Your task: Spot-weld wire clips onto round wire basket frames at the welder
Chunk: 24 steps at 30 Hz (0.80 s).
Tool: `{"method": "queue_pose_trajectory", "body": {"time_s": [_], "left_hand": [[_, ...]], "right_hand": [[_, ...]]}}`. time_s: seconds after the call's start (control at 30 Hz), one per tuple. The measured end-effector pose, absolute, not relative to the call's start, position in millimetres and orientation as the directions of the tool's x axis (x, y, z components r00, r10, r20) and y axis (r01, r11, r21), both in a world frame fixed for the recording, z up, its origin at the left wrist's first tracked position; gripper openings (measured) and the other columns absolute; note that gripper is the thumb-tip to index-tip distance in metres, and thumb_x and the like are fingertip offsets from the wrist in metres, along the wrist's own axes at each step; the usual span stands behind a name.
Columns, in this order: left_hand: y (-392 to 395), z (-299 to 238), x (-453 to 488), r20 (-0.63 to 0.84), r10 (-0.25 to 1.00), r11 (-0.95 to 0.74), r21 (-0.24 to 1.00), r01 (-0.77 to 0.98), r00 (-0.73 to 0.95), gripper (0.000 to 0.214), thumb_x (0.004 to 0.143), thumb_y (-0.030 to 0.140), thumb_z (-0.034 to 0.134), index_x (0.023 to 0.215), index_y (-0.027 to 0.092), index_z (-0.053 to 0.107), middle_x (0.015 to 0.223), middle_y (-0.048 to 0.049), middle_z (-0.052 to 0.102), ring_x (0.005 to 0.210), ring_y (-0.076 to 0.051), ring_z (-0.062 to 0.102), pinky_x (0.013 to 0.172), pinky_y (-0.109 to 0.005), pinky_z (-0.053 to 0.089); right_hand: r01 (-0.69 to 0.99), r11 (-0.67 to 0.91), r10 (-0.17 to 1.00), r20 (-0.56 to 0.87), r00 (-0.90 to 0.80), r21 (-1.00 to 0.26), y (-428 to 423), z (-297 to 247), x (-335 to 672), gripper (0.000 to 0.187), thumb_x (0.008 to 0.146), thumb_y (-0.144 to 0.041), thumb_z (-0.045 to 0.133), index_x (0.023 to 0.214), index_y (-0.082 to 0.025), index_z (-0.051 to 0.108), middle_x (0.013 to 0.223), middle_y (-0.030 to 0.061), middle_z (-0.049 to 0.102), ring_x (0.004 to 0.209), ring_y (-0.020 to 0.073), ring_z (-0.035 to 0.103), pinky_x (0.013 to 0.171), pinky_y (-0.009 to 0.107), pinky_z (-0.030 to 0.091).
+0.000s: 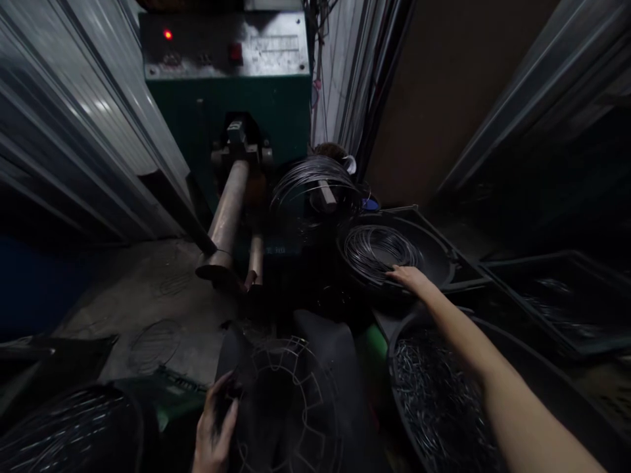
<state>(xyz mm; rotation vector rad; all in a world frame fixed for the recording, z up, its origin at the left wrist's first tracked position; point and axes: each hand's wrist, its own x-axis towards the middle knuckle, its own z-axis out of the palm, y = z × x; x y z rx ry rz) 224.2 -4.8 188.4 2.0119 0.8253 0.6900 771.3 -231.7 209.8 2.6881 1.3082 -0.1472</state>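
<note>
My left hand (215,420) is low in the view, its thumb and fingers curled at the left edge of a round wire frame (304,414). This frame has a zigzag of thin wire between its rings and lies over my dark-clothed lap. My right hand (408,276) reaches forward to a stack of thin metal wire rings (382,249), its fingertips pinched at their near edge. The rings lie in a round black basin (438,259). Shadow hides the exact finger contact of both hands.
A green machine (187,98) with a lit red lamp and a thick metal arm (229,213) stands ahead. More wire hoops (320,171) hang beside it. A large tub (394,381) of small bent wire pieces (434,401) is at the right; a dark crate (582,299) lies beyond.
</note>
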Motion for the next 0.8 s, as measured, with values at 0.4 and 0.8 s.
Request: {"method": "queue_pose_trajectory", "body": {"time_s": [0.4, 0.8], "left_hand": [[-18, 198, 226, 0.057, 0.853, -0.259, 0.909, 0.326, 0.518, 0.046, 0.084, 0.051, 0.050, 0.120, 0.022, 0.052, 0.118, -0.0067, 0.059, 0.110, -0.024, 0.056, 0.094, -0.036, 0.048], [-15, 207, 244, 0.053, 0.870, -0.262, 0.892, 0.369, 0.490, 0.048, 0.081, 0.053, 0.054, 0.118, 0.023, 0.052, 0.112, -0.0071, 0.061, 0.106, -0.024, 0.059, 0.090, -0.037, 0.049]], "right_hand": [[0.176, -0.977, 0.190, -0.109, 0.976, -0.121, -222, 214, 792, 0.049, 0.091, -0.043, 0.047, 0.129, -0.013, 0.046, 0.117, 0.0127, 0.058, 0.099, 0.0201, 0.059, 0.084, 0.038, 0.048], [0.108, -0.871, 0.018, 0.189, 0.982, -0.480, -192, 272, 784, 0.059, 0.095, -0.032, 0.005, 0.134, -0.002, 0.038, 0.125, 0.0223, 0.053, 0.112, 0.0268, 0.052, 0.090, 0.037, 0.042]]}}
